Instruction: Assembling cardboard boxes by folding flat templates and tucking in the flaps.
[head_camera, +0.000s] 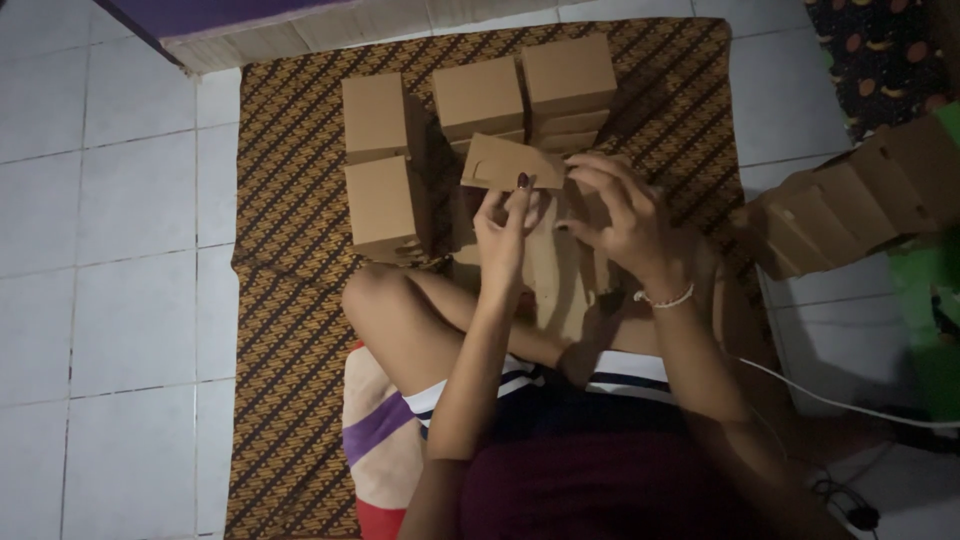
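While sitting on mat (290, 300), we pinch cardboard flap (505, 163): left hand (503, 232) and right hand (620, 215) both closed on it; boxes (480, 95) just beyond flap.

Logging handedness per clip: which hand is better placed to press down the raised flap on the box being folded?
Probably the left hand: its fingertips already pinch the flap, while the right hand steadies the box.

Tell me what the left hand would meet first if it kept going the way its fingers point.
The left hand points up-frame, and would probably first meet the flap of the unfolded cardboard box it holds. Beyond that stand the folded boxes, though depth is unclear.
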